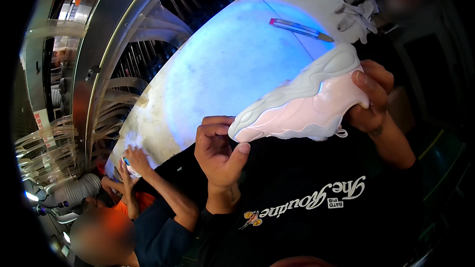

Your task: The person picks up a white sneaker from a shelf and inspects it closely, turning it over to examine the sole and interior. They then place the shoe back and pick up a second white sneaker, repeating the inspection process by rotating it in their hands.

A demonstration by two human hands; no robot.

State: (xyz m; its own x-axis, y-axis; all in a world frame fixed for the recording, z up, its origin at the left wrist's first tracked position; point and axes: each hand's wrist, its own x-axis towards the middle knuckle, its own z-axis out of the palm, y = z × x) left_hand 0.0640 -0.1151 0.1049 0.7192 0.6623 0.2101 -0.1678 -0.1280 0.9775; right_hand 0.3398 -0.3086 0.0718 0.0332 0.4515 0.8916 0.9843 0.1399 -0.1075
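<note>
A pink and white sneaker (302, 106) is held up between my two hands, on its side with its sole turned up toward the table. My left hand (217, 151) pinches the toe between thumb and fingers. Around the heel, my right hand (373, 94) is closed, its thumb near the heel collar. A small lace loop (341, 132) hangs from the sneaker's lower edge. The far side of the sneaker is hidden.
Blue light falls on the pale worktable (217, 59). A slim brush-like tool (302, 30) lies there, near white gloves (357, 19). To the left, a co-worker's hands (136, 162) hold a small light-coloured thing. A metal machine frame (106, 64) with clear hanging strips runs alongside.
</note>
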